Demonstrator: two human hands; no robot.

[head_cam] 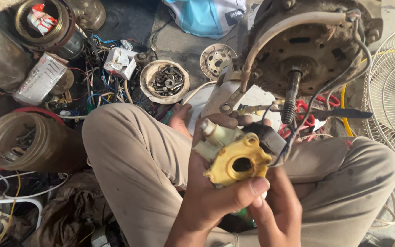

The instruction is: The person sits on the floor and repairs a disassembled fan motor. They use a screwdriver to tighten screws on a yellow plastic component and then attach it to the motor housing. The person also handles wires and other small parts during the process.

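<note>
Nearest my camera, two hands meet over my lap: my left hand (206, 196) grasps one yellow plastic gear housing (237, 163), thumb clamped across its near edge, while my right hand (277, 208) rises beneath it, fingers pressing its underside; whether that hand truly grips, I cannot tell. The housing sits at centre frame above my knees, its round opening facing up toward me, its long axis running from near right to far left, where one cream stub (218, 133) juts out. Just beyond stands one rusty fan motor (309, 50), wires trailing to the housing. One bowl of bolts (165, 81) lies far left, one wire fan guard (392, 96) crowds the right edge; clutter hems the left, leaving room only over my lap.
</note>
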